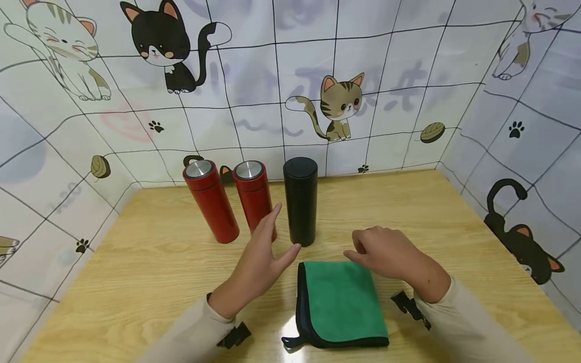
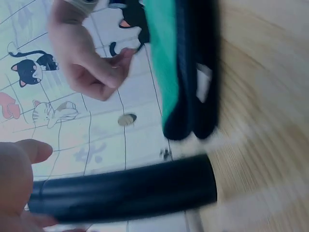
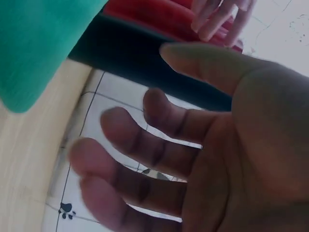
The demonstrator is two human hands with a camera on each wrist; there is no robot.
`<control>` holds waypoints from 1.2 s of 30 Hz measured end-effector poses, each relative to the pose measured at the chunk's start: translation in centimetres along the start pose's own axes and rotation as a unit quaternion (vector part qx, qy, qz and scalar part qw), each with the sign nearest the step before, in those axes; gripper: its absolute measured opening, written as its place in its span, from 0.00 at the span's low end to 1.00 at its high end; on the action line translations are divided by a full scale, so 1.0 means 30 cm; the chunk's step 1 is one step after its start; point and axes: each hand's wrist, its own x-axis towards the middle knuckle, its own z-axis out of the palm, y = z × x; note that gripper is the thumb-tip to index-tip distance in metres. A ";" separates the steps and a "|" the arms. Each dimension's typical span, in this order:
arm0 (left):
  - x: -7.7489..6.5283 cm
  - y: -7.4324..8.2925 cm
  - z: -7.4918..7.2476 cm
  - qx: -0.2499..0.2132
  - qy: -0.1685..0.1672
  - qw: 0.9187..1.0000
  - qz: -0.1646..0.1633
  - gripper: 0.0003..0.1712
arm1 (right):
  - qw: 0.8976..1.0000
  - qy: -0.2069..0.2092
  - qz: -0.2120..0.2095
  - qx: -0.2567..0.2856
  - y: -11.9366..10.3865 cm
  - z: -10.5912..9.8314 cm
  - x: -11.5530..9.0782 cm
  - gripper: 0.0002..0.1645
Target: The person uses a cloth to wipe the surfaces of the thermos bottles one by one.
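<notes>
A black flask (image 1: 301,206) stands upright on the table, with two red flasks (image 1: 211,201) with silver lids to its left. My left hand (image 1: 256,264) is raised in front of the nearer red flask (image 1: 253,194), thumb spread from the fingers and nothing held. Right of the black flask hovers my right hand (image 1: 386,252), its fingers loosely curled around nothing, as the right wrist view shows. Between the two wrists lies a folded green cloth (image 1: 342,302) with black edging and a small loop at its near left corner.
The wooden table (image 1: 159,302) is bordered by a back wall (image 1: 254,126) and side walls covered in a cat-print tile pattern. Black straps (image 1: 235,335) hang at both wrists.
</notes>
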 end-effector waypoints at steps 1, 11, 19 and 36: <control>0.017 0.004 0.010 -0.026 -0.004 1.000 -0.008 0.54 | 1.000 -0.011 0.001 -0.005 0.007 0.000 -0.002 0.22; 0.174 -0.003 0.080 -0.217 0.013 0.976 -0.027 0.64 | 0.989 -0.126 0.073 -0.013 0.069 0.059 -0.018 0.36; 0.245 -0.002 0.083 -0.207 0.042 0.976 -0.048 0.57 | 0.983 -0.162 0.062 0.061 0.078 0.096 -0.008 0.32; 0.103 -0.026 0.037 -0.202 0.012 0.979 -0.006 0.47 | 0.904 -0.208 -0.093 0.361 0.132 0.123 -0.006 0.20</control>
